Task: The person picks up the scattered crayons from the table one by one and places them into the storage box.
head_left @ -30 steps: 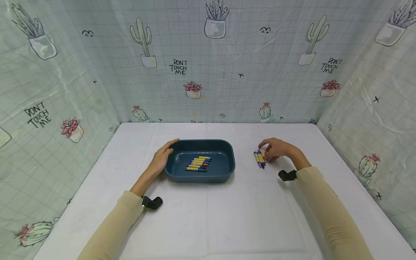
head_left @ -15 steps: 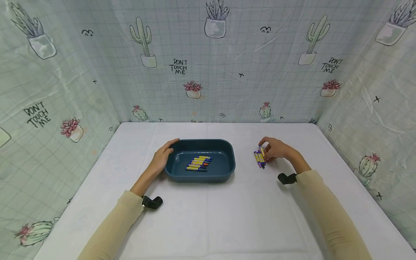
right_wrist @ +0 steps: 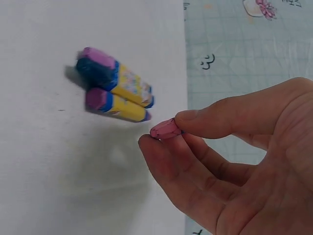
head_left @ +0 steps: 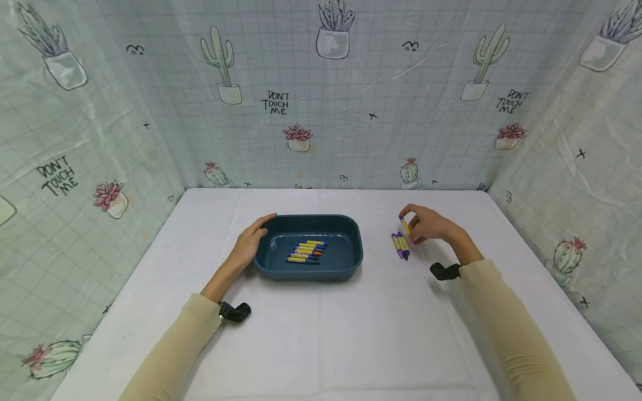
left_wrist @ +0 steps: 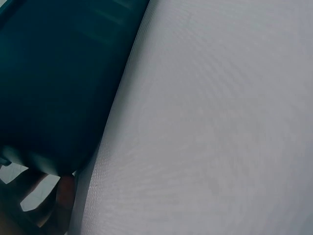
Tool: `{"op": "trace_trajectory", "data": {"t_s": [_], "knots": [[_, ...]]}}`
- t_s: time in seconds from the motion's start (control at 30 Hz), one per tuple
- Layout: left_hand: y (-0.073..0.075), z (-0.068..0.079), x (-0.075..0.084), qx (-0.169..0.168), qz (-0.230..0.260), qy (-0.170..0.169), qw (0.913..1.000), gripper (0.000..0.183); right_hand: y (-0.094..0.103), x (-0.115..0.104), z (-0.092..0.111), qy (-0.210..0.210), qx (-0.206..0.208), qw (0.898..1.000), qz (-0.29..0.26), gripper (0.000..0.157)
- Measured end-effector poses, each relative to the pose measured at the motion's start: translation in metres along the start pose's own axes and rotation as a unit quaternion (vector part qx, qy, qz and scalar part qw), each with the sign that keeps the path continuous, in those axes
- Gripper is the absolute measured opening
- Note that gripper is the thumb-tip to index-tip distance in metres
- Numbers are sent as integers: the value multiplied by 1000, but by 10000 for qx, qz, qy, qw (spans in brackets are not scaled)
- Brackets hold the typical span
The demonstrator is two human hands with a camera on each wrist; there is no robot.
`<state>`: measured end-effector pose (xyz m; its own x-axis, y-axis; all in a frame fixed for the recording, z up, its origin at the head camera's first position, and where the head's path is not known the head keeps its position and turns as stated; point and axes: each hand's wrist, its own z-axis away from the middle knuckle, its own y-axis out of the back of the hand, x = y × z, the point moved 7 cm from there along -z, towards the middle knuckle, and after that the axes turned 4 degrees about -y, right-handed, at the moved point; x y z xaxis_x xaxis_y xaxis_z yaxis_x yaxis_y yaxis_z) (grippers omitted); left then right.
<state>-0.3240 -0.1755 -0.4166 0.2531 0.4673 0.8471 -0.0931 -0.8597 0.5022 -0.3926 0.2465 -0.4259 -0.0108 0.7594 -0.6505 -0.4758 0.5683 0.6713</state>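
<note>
My left hand [head_left: 247, 245] grips the left end of a dark blue tray [head_left: 309, 275], thumb at the rim; in the left wrist view its fingers [left_wrist: 63, 196] lie against the tray's outer wall. Inside the tray, several yellow-wrapped crayons [head_left: 303, 256] lie side by side. To its right, my right hand [head_left: 430, 224] pinches a pink-ended crayon [right_wrist: 166, 129] between thumb and fingertips, raised off the table. A few crayons [head_left: 401, 246] lie close together on the table just below that hand; the right wrist view shows purple, pinkish and dark teal ends among them.
A white cloth covers the table [head_left: 321, 334]. Grid-patterned curtains [head_left: 371, 145] printed with cacti stand along its back and both sides. Each wrist wears a black camera, one on the left [head_left: 234, 313] and another on the right [head_left: 444, 272].
The right hand has lifted the pinched crayon away from the small group and moved slightly up and back. The left hand and tray have stayed in place.
</note>
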Motion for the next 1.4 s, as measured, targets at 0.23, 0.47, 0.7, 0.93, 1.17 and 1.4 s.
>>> {"op": "trace_trajectory", "data": {"t_s": [0.23,0.47,0.7,0.93,1.17,1.4], "knots": [[0,0,0,-15,-35,-14,10000,47,7,-27,4,426,64,9990,96,56],[1,0,0,3,-32,-14,10000,47,8,-64,6,733,42,9965,392,53],[1,-1,-1,1,-20,45,10000,47,1,-101,6,1072,-137,9918,688,53],[1,-3,-3,7,-31,76,10000,46,-11,-132,2,1318,-333,9865,912,54],[-1,-10,-28,66,-67,43,9999,46,-26,-158,-6,1471,-454,9800,1263,52],[-4,-12,-39,92,-22,12,10000,45,-42,-182,-17,1637,-605,9674,1837,56]]}}
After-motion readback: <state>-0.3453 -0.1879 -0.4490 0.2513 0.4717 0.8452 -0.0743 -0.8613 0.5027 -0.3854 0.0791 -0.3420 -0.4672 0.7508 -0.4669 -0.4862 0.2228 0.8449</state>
